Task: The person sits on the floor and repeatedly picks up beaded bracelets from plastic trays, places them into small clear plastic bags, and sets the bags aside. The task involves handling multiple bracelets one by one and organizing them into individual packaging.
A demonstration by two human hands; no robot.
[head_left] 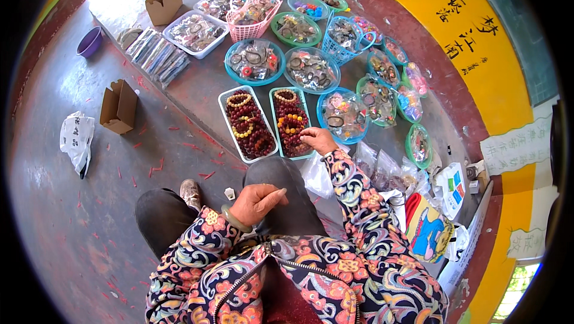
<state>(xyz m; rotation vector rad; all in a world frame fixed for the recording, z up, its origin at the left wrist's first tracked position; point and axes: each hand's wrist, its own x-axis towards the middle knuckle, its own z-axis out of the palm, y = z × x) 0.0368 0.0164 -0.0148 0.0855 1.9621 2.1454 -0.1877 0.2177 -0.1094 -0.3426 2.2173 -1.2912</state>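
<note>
My right hand [319, 140] reaches over the edge of a pale green tray [308, 111]. Its fingertips are bent together against the dark red bead bracelets [289, 117] inside, apparently gripping one. Yellow and cream bead bracelets lie among the red ones. Just left of it stands a white tray [223, 108] with similar bead bracelets [254, 129]. Above my knee, my left hand [256, 204] is closed with its thumb on top; whatever it holds, if anything, is hidden. A pale bangle [236, 219] circles that wrist.
Many round baskets, such as a blue one [327, 128], hold bagged trinkets beyond the trays. A pink basket [236, 32], flat packets [156, 58] and cardboard boxes [118, 107] stand farther left. Plastic bags [388, 171] and a printed tote [429, 225] lie to my right.
</note>
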